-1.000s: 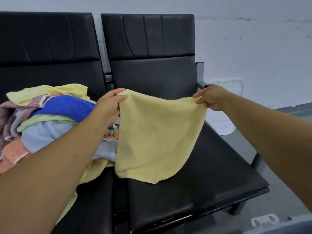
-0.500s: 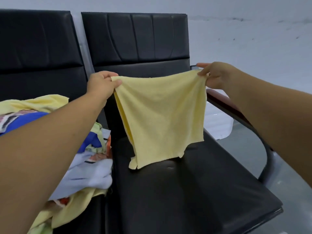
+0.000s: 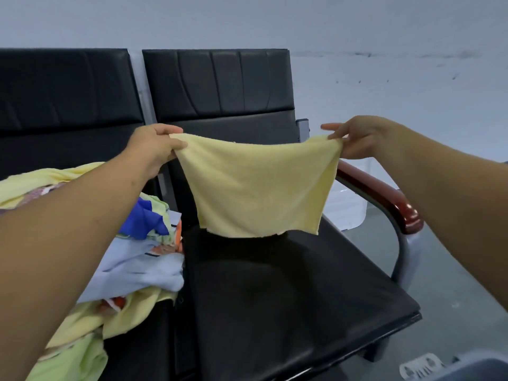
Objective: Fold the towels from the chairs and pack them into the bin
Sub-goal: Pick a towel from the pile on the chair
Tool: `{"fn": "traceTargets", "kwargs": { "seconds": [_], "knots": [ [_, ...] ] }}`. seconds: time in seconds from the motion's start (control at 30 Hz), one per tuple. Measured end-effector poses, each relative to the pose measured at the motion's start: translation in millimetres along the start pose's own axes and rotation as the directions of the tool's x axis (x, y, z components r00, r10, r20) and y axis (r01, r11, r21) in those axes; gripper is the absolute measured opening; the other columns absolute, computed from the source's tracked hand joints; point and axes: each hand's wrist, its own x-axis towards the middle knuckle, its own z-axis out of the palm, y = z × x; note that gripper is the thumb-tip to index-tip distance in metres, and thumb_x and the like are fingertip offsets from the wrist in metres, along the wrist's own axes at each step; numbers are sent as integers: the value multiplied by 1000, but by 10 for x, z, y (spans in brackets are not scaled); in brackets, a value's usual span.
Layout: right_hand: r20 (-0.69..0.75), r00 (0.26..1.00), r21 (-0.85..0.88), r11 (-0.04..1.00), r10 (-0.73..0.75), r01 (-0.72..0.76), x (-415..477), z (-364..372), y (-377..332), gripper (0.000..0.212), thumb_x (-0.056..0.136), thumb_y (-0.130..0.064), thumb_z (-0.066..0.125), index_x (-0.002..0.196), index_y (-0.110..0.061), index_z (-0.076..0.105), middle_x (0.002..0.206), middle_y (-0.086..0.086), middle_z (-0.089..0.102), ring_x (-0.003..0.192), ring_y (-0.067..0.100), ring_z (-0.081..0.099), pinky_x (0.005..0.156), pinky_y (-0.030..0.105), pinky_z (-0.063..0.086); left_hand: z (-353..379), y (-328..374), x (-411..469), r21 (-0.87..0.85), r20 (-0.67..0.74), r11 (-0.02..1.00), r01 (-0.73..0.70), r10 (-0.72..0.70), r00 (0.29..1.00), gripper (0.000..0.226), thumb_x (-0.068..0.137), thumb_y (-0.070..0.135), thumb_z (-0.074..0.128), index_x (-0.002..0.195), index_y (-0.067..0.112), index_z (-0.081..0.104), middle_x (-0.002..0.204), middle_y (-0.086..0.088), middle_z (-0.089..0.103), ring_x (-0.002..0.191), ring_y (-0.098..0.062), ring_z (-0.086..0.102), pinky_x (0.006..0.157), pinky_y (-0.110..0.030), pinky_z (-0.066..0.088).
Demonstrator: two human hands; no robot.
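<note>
A pale yellow towel (image 3: 258,185) hangs spread in the air above the black seat of the right chair (image 3: 288,292). My left hand (image 3: 154,145) pinches its top left corner and my right hand (image 3: 357,138) pinches its top right corner. The lower edge hangs just above the seat. A pile of towels (image 3: 132,259) in yellow, blue, light blue and green lies on the left chair, partly hidden by my left forearm. A corner of a grey bin (image 3: 478,369) shows at the bottom right.
Two black chairs stand side by side against a pale wall. The right chair has a dark red armrest (image 3: 384,199) on a curved metal frame. Grey floor lies to the right, with a white object (image 3: 420,365) beside the bin corner.
My hands have moved further apart and stretched the towel wider. Its lower edge has risen off the seat, and the bin corner has come back into view at the bottom right.
</note>
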Motion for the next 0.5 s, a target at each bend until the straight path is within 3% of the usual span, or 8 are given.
{"fn": "traceTargets", "kwargs": {
  "seconds": [0.13, 0.23, 0.3, 0.4, 0.5],
  "knots": [
    [18, 998, 113, 992, 57, -59, -207, -71, 81, 50, 79, 19, 36, 120, 5, 61, 115, 27, 64, 88, 37, 73, 71, 43, 62, 39, 110, -210, -159, -60, 985, 61, -71, 996, 13, 90, 8, 69, 103, 8, 70, 101, -8, 70, 97, -20, 68, 75, -26, 57],
    [-55, 997, 223, 974, 45, -31, -277, -172, 108, 35, 86, 15, 49, 111, -1, 68, 115, 15, 63, 98, 27, 67, 94, 40, 55, 50, 135, -305, 28, -32, 999, 32, -31, 999, 18, 94, 7, 65, 111, 11, 68, 108, -7, 66, 102, -19, 65, 81, -25, 55],
    [-87, 996, 147, 989, -7, 20, -316, -259, 126, 26, 95, 8, 51, 103, -9, 71, 107, 7, 58, 95, 21, 60, 98, 35, 51, 47, 140, -340, 146, 11, 989, 0, -1, 1000, 20, 93, 9, 67, 112, 15, 69, 114, -7, 66, 105, -19, 65, 87, -28, 55],
    [-95, 990, -60, 994, -101, 96, -376, -360, 144, 24, 95, 9, 54, 98, -10, 69, 106, 7, 56, 87, 17, 59, 82, 28, 55, 44, 166, -415, 283, 39, 958, -40, 30, 999, 11, 90, 11, 71, 98, 18, 73, 108, -7, 70, 100, -19, 67, 85, -28, 56],
    [-169, 938, -426, 881, -303, 208, -388, -451, 170, 21, 86, 10, 68, 102, -3, 71, 104, 13, 65, 83, 19, 65, 68, 25, 58, 49, 177, -472, 418, 35, 905, -82, 74, 997, 8, 85, 14, 78, 90, 19, 75, 98, -4, 73, 94, -17, 70, 84, -33, 59]
  ]
}}
